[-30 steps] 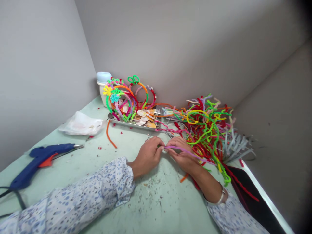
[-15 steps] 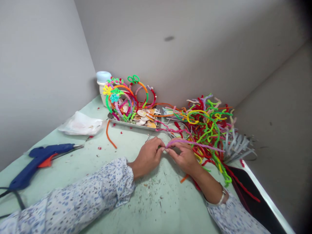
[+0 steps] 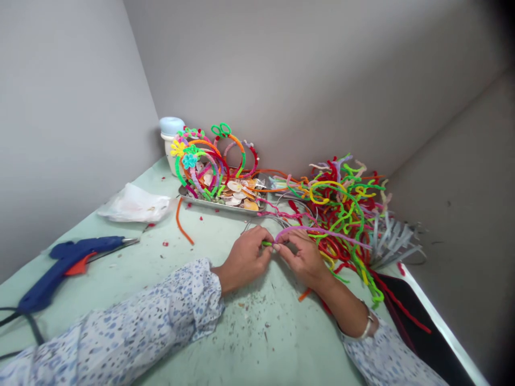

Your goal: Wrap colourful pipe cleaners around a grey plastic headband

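Note:
My left hand (image 3: 245,255) and my right hand (image 3: 302,258) meet fingertip to fingertip above the table. A purple pipe cleaner (image 3: 325,231) is pinched in my right hand, its long free end arching back over that hand to the right. Between my left finger and thumb shows a short green fuzzy piece (image 3: 266,244), which looks like a pipe cleaner; its rest is hidden by the fingers. The purple strand's near end meets it at the fingertips. Whether the two are joined there, I cannot tell.
Behind stands a metal tray (image 3: 219,205) of shells with pipe-cleaner headbands (image 3: 243,153). A heap of coloured pipe cleaners (image 3: 341,198) lies right, a blue glue gun (image 3: 60,268) left. Also there: a plastic bag (image 3: 134,205), an orange pipe cleaner (image 3: 183,225), a blue-lidded bottle (image 3: 170,142).
The green piece has come into sight between my left fingertips. The purple pipe cleaner arches slightly higher over my right hand. Both hands stay in nearly the same place.

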A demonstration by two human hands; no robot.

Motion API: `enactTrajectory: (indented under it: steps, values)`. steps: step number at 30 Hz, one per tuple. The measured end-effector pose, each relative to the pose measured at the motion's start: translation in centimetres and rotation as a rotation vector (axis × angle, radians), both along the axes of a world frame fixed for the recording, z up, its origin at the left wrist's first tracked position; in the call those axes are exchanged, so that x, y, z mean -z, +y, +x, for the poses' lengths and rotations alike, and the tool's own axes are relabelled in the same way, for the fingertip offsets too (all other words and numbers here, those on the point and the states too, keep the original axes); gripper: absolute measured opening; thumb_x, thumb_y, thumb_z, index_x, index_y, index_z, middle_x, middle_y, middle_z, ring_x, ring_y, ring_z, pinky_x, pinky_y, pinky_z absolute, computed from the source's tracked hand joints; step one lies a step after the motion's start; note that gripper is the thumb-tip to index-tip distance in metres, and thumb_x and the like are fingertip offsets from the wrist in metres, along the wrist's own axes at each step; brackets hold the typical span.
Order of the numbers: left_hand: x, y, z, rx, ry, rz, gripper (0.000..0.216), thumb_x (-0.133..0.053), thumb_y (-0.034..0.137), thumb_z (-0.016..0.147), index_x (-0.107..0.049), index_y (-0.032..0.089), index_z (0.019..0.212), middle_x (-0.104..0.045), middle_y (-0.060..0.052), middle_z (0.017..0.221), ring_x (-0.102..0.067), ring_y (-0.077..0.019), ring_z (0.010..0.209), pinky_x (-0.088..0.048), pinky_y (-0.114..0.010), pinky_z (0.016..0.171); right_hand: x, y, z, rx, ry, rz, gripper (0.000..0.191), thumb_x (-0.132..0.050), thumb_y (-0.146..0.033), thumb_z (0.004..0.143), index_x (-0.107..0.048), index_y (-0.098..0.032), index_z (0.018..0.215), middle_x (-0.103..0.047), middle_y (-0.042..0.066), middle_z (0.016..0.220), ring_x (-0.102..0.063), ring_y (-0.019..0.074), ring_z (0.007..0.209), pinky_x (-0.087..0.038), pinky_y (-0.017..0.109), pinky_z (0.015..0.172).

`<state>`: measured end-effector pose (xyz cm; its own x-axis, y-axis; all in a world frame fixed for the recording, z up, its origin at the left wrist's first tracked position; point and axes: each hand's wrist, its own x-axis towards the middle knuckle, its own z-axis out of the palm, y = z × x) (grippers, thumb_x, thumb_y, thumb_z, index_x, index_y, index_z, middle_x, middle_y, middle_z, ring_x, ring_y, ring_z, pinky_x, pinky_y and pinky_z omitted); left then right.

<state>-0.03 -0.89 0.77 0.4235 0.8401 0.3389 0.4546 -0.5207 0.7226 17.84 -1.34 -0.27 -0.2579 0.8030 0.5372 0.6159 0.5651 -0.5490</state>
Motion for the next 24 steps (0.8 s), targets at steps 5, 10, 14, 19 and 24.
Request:
enactTrajectory:
  steps: [5,10,14,19,24]
  values:
    - [0.09,-0.03,0.02,-0.011,-0.011,-0.001,0.006,-0.05,0.018,0.082,-0.055,0.018,0.087,-0.057,-0.003,0.086,-0.051,-0.017,0.081,-0.041,-0.028,0.07,0.08,0.1,0.01,-0.002,-0.007,0.003,0.004,-0.062,-0.026,0.083,-0.064,-0.022,0.082,-0.067,0.004,0.082,-0.06,0.0209,0.082,-0.046,0.037,0.079]
    - [0.26,0.03,0.07,-0.012,-0.015,-0.005,0.006,-0.051,0.018,0.082,-0.055,0.018,0.087,-0.057,-0.002,0.085,-0.052,-0.0169,0.081,-0.041,-0.027,0.069,-0.06,0.13,-0.07,-0.016,-0.035,0.007,0.007,-0.059,-0.027,0.085,-0.064,-0.022,0.084,-0.066,0.005,0.085,-0.059,0.0219,0.086,-0.045,0.038,0.082]
    - [0.22,0.07,0.13,-0.02,0.006,0.004,0.004,-0.051,0.019,0.082,-0.054,0.018,0.085,-0.057,-0.002,0.084,-0.051,-0.0166,0.079,-0.041,-0.028,0.068,0.06,0.06,-0.06,-0.011,-0.015,0.001,0.006,-0.06,-0.025,0.085,-0.063,-0.021,0.081,-0.065,0.004,0.081,-0.059,0.0212,0.081,-0.045,0.037,0.077]
    - [0.13,0.02,0.18,-0.016,0.016,0.013,0.005,-0.053,0.021,0.082,-0.055,0.017,0.085,-0.057,-0.002,0.083,-0.052,-0.0168,0.079,-0.041,-0.028,0.069,0.21,0.06,0.0,0.0,-0.051,0.005,0.007,-0.059,-0.023,0.085,-0.06,-0.02,0.078,-0.063,0.004,0.079,-0.056,0.0203,0.08,-0.043,0.035,0.075]
    - [0.25,0.05,0.2,-0.012,0.012,0.019,0.005,-0.053,0.021,0.083,-0.056,0.018,0.085,-0.058,-0.002,0.083,-0.051,-0.0167,0.079,-0.041,-0.028,0.07,-0.18,0.0,-0.21,-0.002,-0.082,0.012,0.011,-0.056,-0.023,0.086,-0.056,-0.02,0.076,-0.059,0.003,0.077,-0.054,0.0201,0.078,-0.041,0.035,0.074]
